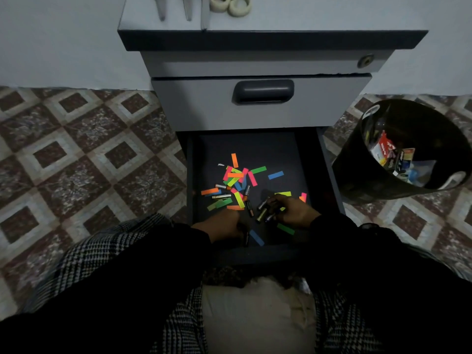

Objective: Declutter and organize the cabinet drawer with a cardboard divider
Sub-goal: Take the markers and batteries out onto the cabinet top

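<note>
Scissors and tape rolls on cabinet top, cut off by upper frame edge. Drawer far end hidden under closed drawer front. Left hand fingers curled round a dark battery, mostly covered, label unreadable. Right hand over several batteries, count unclear in dim light. Paper strips overlapping, lower ones partly hidden. Bin cropped by right edge, contents too small to identify.
</note>
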Demonstrator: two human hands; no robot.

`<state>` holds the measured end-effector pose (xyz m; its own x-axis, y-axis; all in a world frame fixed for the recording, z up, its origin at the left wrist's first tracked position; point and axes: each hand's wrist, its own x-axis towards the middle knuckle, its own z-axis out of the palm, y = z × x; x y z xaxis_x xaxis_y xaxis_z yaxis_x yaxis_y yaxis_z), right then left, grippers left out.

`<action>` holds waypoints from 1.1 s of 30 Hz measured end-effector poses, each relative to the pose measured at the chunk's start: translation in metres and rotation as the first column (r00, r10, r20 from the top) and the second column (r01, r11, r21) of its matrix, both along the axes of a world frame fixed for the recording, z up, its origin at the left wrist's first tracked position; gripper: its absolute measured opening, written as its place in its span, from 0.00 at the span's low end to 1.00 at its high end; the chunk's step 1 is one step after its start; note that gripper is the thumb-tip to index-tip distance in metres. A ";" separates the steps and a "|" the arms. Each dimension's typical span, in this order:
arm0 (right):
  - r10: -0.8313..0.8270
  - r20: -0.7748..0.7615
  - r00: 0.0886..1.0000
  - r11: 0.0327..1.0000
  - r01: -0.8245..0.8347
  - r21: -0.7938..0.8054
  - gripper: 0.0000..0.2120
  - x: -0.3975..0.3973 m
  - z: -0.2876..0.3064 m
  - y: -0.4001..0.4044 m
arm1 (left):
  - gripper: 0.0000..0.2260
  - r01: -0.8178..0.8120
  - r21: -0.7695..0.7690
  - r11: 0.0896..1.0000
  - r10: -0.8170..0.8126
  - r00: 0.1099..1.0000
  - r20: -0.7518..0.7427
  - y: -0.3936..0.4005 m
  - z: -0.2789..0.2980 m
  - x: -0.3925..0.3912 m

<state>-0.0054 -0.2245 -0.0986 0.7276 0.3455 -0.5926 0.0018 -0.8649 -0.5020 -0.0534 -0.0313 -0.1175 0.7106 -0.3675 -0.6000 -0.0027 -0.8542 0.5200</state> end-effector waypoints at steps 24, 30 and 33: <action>-0.192 0.067 0.979 0.978 0.196 -0.066 0.37 -0.006 -0.013 0.033 | 0.17 -0.437 0.017 0.899 0.426 0.883 0.199 0.005 -0.018 0.005; -0.246 0.132 0.960 0.969 0.245 0.029 0.33 -0.004 -0.016 0.034 | 0.13 -0.529 -0.093 0.843 0.537 0.821 0.196 0.000 -0.010 0.008; -0.258 0.137 0.956 0.966 0.253 0.052 0.33 -0.006 -0.018 0.033 | 0.16 -0.551 -0.196 0.811 0.574 0.813 0.092 0.000 -0.004 0.010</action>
